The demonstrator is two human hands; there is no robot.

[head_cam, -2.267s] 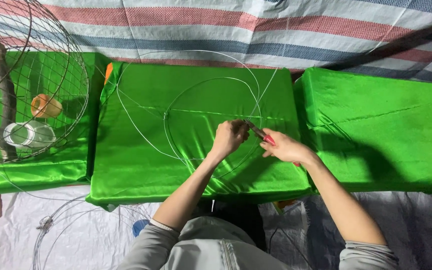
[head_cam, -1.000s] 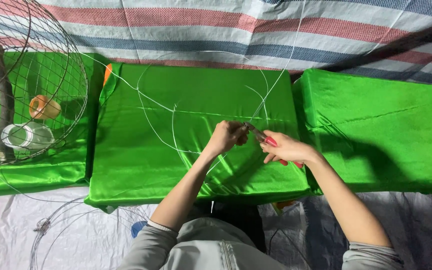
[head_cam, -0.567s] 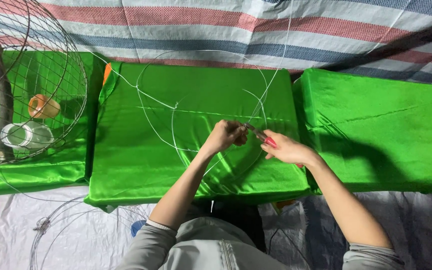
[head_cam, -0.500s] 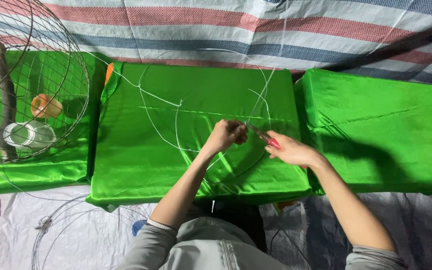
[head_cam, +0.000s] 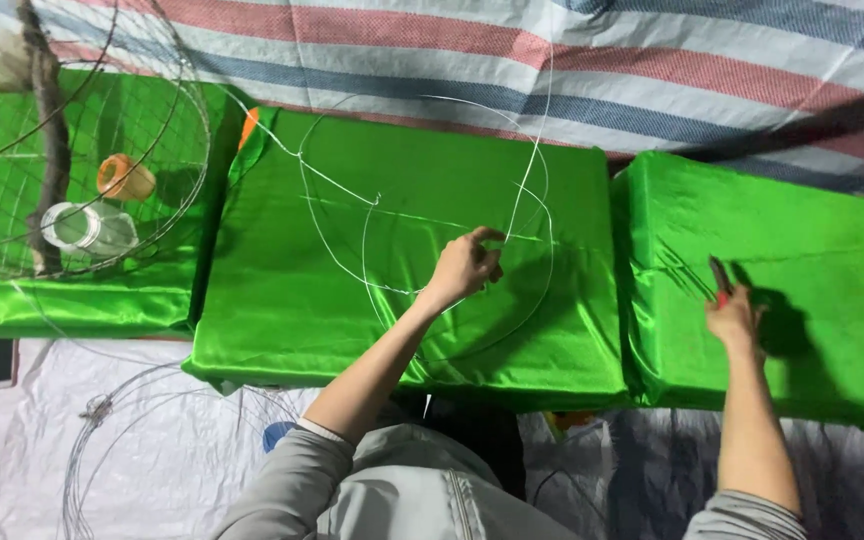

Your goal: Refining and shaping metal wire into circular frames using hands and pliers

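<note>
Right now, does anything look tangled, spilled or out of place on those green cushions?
Nothing spilled or damaged. The wire held by the left hand loops loosely over the middle cushion, crossing itself in places. The right hand rests pliers on the right cushion, apart from the wire.

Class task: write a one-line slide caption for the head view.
Left hand grips wire loops over the middle green cushion; right hand rests pliers on the right cushion.

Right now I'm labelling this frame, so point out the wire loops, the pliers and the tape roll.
wire loops (head_cam: 542, 215): head view, right-hand curve of the wire.
pliers (head_cam: 719, 277): head view, dark jaws above the right hand (head_cam: 734, 320).
tape roll (head_cam: 124, 177): head view, its orange side.
</note>
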